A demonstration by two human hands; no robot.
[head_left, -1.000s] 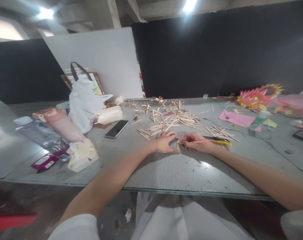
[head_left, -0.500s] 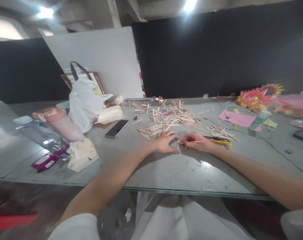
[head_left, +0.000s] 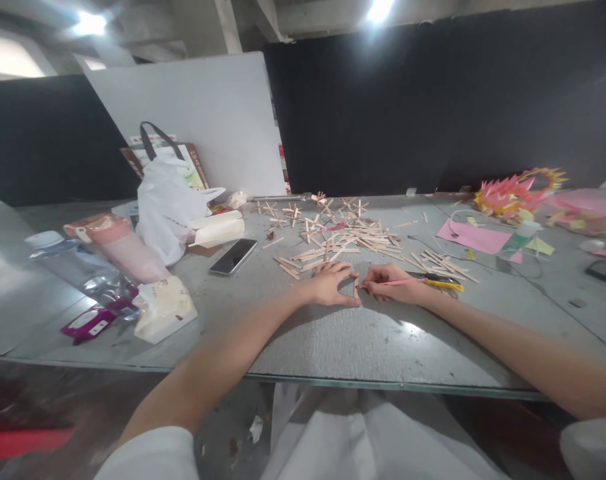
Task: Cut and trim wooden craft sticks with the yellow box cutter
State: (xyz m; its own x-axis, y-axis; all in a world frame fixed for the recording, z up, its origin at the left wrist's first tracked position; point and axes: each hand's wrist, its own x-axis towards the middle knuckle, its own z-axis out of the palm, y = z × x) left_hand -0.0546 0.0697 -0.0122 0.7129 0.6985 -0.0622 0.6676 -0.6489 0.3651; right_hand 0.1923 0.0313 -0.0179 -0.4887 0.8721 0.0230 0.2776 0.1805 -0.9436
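Note:
Between the thumb and index finger of my left hand (head_left: 331, 285) a short wooden stick (head_left: 355, 288) is held at its two ends, on the table. My right hand (head_left: 387, 281) grips a slim pink pencil or pen (head_left: 399, 283), its tip at or very close to the stick; contact is too small to make out. Just beyond my right wrist lies a yellow and black utility knife (head_left: 440, 283), partly covered by the forearm. Past both hands spreads a loose heap of flat wooden sticks (head_left: 367, 241), some joined into crossed shapes.
Left of my hands are a phone (head_left: 233, 257), a tissue pack (head_left: 165, 308), a clear bottle (head_left: 77, 270), a pink cup (head_left: 125, 250) and a white plastic bag (head_left: 163, 207). Rightward lie pink paper (head_left: 475, 237), a cable and a spiky paper craft (head_left: 513, 197). Dark panels (head_left: 433, 107) stand behind.
Almost nothing differs. Both hands keep their places and holds, and the view has shifted very slightly.

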